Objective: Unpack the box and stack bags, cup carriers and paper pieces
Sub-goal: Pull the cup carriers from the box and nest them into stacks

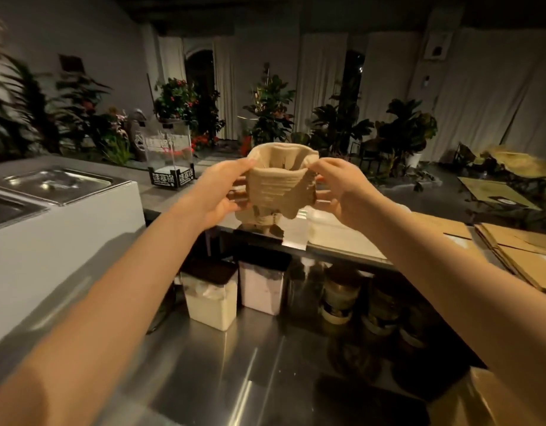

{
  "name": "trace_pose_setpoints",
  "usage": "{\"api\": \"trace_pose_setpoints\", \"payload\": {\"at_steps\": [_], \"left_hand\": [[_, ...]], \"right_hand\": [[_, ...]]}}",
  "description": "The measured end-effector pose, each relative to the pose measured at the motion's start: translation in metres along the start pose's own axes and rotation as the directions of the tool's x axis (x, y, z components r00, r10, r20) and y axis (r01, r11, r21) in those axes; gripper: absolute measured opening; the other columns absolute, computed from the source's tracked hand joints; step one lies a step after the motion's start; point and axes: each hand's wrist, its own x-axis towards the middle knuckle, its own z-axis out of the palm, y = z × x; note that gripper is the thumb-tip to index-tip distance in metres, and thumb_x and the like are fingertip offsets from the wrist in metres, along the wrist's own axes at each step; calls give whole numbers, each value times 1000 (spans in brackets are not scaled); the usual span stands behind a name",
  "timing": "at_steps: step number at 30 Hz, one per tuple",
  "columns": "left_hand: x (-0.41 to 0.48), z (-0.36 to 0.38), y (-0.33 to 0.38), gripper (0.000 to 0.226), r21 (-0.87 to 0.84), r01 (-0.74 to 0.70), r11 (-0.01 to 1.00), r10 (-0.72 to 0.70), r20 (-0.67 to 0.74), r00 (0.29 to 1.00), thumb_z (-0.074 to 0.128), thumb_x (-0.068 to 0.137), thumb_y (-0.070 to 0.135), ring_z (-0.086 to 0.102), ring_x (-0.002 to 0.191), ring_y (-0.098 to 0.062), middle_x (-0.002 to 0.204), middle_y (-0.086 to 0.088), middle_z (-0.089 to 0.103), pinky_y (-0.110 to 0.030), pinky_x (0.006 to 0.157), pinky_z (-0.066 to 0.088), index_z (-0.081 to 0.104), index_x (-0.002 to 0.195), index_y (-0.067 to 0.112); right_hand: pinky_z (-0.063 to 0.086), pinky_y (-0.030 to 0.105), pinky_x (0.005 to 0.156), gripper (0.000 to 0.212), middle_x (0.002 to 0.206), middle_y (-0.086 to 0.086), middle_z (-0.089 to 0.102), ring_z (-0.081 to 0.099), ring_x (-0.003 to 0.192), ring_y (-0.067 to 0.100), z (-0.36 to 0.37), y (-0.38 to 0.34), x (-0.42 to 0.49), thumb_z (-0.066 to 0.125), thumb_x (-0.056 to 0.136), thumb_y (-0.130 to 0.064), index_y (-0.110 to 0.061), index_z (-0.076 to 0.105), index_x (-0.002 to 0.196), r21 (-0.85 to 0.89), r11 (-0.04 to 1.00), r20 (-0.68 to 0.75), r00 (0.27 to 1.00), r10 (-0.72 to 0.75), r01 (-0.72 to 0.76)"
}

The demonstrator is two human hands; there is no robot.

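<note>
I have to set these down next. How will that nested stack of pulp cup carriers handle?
The stack of cup carriers is probably light: both hands, left and right, hold it by fingertips. The layers may slip apart. Its uneven underside could make it tip.

cup carriers (281, 186) | tan pulp, nested stack | tilted, held mid-air above counter edge

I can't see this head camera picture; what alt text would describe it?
Two bare hands, the left hand and the right hand, hold up a nested stack of brown pulp cup carriers above a steel counter. Flattened cardboard lies at the right, and potted plants stand in the dim room beyond.
</note>
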Motion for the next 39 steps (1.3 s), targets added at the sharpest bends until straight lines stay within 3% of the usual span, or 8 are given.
{"api": "trace_pose_setpoints", "payload": {"at_steps": [4, 8, 13, 15, 19, 29, 36, 39], "left_hand": [[47, -19, 18, 25, 60, -51, 997, 54, -55, 997, 61, 94, 30, 60, 106, -25, 116, -8, 61, -43, 85, 57, 59, 116, 18], [85, -32, 19, 27, 101, -96, 990, 102, -53, 993, 58, 96, 30, 56, 110, -25, 121, -6, 57, -45, 87, 56, 58, 121, 20], [120, -40, -1, 24, 174, -104, 979, 123, -99, 987, 51, 99, 35, 55, 110, -26, 113, -3, 56, -43, 93, 53, 55, 118, 21], [131, -40, -14, 23, 283, -106, 953, 142, -109, 984, 45, 100, 35, 55, 110, -25, 111, -2, 56, -42, 94, 52, 55, 116, 21], [140, -31, -40, 31, 403, -94, 910, 143, -93, 985, 33, 102, 41, 49, 111, -23, 117, -3, 52, -40, 88, 43, 47, 121, 21], [143, -33, -51, 44, 274, -44, 961, 74, -101, 992, 23, 103, 47, 46, 116, -25, 123, -3, 46, -51, 102, 39, 34, 137, 21], [133, -35, -46, 59, 239, -7, 971, 35, -112, 993, 19, 100, 59, 41, 127, -22, 142, -4, 44, -47, 107, 32, 35, 144, 23], [127, -42, -43, 67, 208, -1, 978, 39, -176, 984, 16, 97, 64, 41, 131, -26, 147, -6, 42, -46, 103, 34, 33, 148, 24]], "right_hand": [[56, 35, 74, 42, 121, 8, 58, 60, 108, 27, 22, -7, 53, 61, 91, -31, -16, 51, 129, -46, 997, 17, 997, -69, 69], [52, 48, 93, 53, 129, 9, 53, 56, 117, 29, 33, -2, 93, 62, 90, -29, -19, 41, 138, -39, 995, 41, 996, -85, 87], [54, 36, 78, 61, 132, 8, 47, 54, 116, 28, 43, 11, 117, 55, 94, -23, -27, 25, 147, -79, 995, 51, 997, -64, 68], [49, 35, 84, 57, 133, 6, 45, 50, 116, 23, 45, 21, 123, 51, 95, -22, -24, 28, 147, -251, 963, 21, 995, -93, 95], [42, 32, 88, 40, 134, 6, 53, 49, 113, 20, 50, 37, 129, 36, 100, -29, -19, 45, 138, -675, 720, -5, 975, -223, 161], [46, 43, 97, 40, 132, 11, 47, 47, 111, 23, 64, 51, 141, 25, 102, -28, -21, 44, 136, -564, 807, -16, 975, -221, 174], [20, 48, 117, 56, 158, 10, 20, 21, 144, 29, 60, 47, 125, 24, 102, -47, -26, 13, 153, -455, 879, -36, 983, -178, 143], [24, 53, 115, 57, 158, 8, 19, 24, 143, 30, 54, 46, 114, 25, 101, -50, -27, 15, 152, -400, 909, -74, 984, -161, 118]]}}
